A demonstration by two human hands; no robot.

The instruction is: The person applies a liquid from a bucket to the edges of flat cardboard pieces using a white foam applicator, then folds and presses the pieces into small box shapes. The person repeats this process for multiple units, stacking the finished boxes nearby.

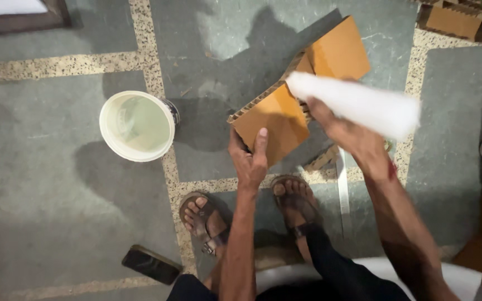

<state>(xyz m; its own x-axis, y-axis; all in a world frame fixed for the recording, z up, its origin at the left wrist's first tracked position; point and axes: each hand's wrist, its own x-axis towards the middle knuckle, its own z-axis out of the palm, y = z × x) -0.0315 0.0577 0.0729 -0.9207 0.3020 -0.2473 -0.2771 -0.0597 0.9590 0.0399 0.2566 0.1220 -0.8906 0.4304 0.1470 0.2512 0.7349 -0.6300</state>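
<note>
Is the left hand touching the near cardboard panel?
Touching. The head view shows the left hand gripping the lower edge of the orange cardboard panel, its thumb lying flat on the panel's face.

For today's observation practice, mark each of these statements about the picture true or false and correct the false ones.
1. The left hand grips the lower edge of an orange cardboard piece. True.
2. The right hand holds a white sheet. True.
3. The white bucket lies tipped on its side. False: it stands upright on the floor, its open top facing the camera.
4. The person is barefoot. False: both feet wear brown sandals.
5. A dark phone lies on the floor near the person's left foot. True.
6. The phone rests inside the bucket. False: it lies apart from it, on the floor.
</note>
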